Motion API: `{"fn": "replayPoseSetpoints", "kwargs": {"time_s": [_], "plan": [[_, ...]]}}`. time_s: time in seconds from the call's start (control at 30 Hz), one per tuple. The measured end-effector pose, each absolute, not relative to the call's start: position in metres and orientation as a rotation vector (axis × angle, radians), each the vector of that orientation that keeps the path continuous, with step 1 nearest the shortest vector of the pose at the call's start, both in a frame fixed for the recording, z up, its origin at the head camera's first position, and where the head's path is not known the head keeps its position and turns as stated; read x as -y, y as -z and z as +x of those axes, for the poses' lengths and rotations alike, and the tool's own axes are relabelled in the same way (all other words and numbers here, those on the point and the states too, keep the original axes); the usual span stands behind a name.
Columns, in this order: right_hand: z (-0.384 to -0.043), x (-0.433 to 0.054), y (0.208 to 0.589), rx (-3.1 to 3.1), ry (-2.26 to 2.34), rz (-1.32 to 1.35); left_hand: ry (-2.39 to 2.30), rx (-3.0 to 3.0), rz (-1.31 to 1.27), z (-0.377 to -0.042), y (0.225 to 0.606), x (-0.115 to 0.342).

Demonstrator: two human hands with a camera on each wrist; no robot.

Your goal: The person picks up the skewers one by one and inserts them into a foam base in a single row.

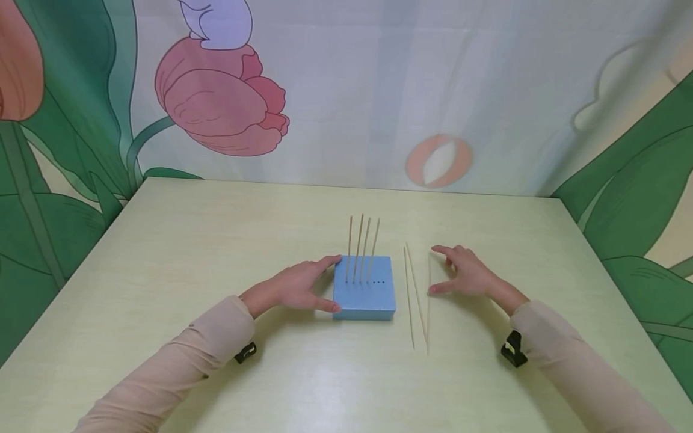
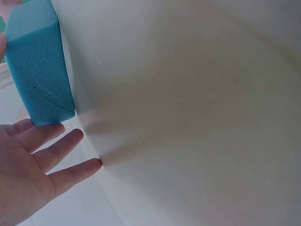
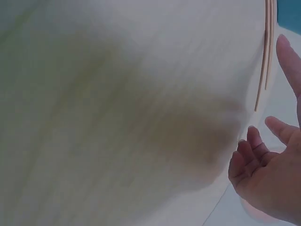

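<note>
A blue block (image 1: 364, 300) lies on the table with several thin wooden sticks (image 1: 361, 246) upright in a row of holes. Three bare holes (image 1: 378, 282) show at the row's right end. My left hand (image 1: 296, 285) holds the block's left side, thumb at the near corner and index finger at the far one; its other fingers (image 2: 75, 175) spread out straight. Right of the block, three loose sticks (image 1: 409, 300) lie on the table. Over the rightmost stick (image 1: 428, 325), my right hand (image 1: 468, 272) has thumb and index finger apart, their tips beside it.
The pale table (image 1: 216, 222) reaches back to a printed curtain (image 1: 346, 90) with flowers and leaves. A small black device (image 1: 513, 350) sits on the right wrist, another (image 1: 246, 352) on the left. Two loose sticks cross near their upper ends.
</note>
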State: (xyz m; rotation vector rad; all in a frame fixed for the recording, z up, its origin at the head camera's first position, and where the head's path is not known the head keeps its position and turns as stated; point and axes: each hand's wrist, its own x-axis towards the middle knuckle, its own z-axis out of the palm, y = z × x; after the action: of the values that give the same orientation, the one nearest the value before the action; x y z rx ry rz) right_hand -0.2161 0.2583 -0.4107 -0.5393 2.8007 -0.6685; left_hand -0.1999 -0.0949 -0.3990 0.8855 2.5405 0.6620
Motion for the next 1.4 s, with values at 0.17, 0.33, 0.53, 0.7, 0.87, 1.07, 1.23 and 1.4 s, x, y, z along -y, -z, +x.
{"fn": "replayPoseSetpoints", "kwargs": {"time_s": [0.17, 0.33, 0.53, 0.7, 0.87, 1.07, 1.23, 1.4], "plan": [[-0.217, -0.258, 0.415, -2.793, 0.53, -0.518, -0.658, -2.546, 0.891, -0.2, 0.4, 0.095], [-0.218, -0.257, 0.417, -2.821, 0.429, -0.528, -0.654, -2.553, 0.888, -0.199, 0.401, 0.095], [-0.219, -0.255, 0.416, -2.825, 0.407, -0.524, -0.652, -2.556, 0.887, -0.2, 0.4, 0.095], [-0.22, -0.255, 0.416, -2.807, 0.423, -0.524, -0.652, -2.553, 0.891, -0.2, 0.401, 0.095], [-0.22, -0.255, 0.415, -2.804, 0.514, -0.52, -0.658, -2.55, 0.894, -0.2, 0.399, 0.094], [-0.219, -0.257, 0.415, -2.792, 0.707, -0.494, -0.661, -2.544, 0.895, -0.2, 0.401, 0.094], [-0.214, -0.258, 0.407, -2.633, 1.045, -0.403, -0.662, -2.543, 0.897, -0.2, 0.401, 0.093], [-0.213, -0.258, 0.4, -2.361, 1.425, -0.318, -0.659, -2.554, 0.889, -0.2, 0.401, 0.095]]}}
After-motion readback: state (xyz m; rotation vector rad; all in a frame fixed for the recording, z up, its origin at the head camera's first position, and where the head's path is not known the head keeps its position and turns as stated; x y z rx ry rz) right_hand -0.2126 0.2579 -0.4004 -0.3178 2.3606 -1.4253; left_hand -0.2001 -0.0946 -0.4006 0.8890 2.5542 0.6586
